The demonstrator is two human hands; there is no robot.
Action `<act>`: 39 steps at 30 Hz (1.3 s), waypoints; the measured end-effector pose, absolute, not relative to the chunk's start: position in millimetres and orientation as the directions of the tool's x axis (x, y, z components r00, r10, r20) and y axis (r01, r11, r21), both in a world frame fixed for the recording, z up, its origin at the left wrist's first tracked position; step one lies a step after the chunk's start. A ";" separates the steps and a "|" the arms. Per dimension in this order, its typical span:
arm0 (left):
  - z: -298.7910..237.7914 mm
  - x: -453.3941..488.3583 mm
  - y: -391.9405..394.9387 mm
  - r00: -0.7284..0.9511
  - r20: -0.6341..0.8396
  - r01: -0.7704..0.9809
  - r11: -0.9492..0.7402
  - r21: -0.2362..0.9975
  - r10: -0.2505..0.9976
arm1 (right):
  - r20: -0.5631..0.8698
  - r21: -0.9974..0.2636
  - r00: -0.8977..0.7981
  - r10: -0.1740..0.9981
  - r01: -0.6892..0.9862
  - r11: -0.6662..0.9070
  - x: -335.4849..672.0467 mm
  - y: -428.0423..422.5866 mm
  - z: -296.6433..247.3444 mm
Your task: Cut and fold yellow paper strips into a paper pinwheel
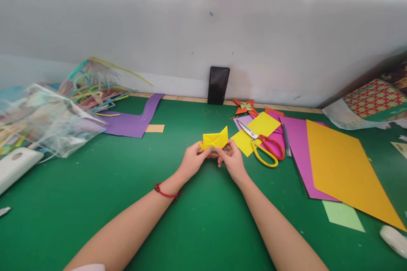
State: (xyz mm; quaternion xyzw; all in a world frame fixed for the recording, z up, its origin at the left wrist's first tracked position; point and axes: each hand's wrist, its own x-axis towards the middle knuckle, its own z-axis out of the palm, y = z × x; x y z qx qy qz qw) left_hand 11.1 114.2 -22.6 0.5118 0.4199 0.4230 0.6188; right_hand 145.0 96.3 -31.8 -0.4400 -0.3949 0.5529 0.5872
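Note:
A small folded yellow paper (213, 139) with pointed corners is held up above the green table. My left hand (193, 159) pinches its lower left side, thumb in front. On the lower right side, my right hand (233, 159) grips the same paper, its thumb close to the left one. The fingers behind the paper are partly hidden. Right of my right hand lie scissors (263, 144) with one red and one yellow handle, resting over yellow paper squares (266, 123).
A black phone (218, 85) leans on the wall. An orange folded paper star (245, 106) lies near it. Purple paper (127, 123), a plastic bag (68, 123) and coloured strips (95, 89) lie left. Right are a pen (286, 139), magenta sheets (302, 156) and an orange-yellow sheet (346, 173).

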 end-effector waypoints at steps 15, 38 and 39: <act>-11.2 11.4 112.2 0.320 -0.088 -0.027 0.102 0.994 0.943 | -0.066 -0.945 -0.093 0.993 -0.314 -0.092 149.6 94.2 -26.0; -18.0 13.8 111.0 0.374 -0.089 -0.073 0.124 0.990 0.923 | -0.064 -0.952 -0.110 0.992 -0.292 -0.094 146.5 94.3 -24.5; -17.3 13.1 110.9 0.392 -0.082 -0.046 0.108 0.993 0.917 | -0.061 -0.955 -0.111 0.992 -0.284 -0.091 146.0 93.9 -23.9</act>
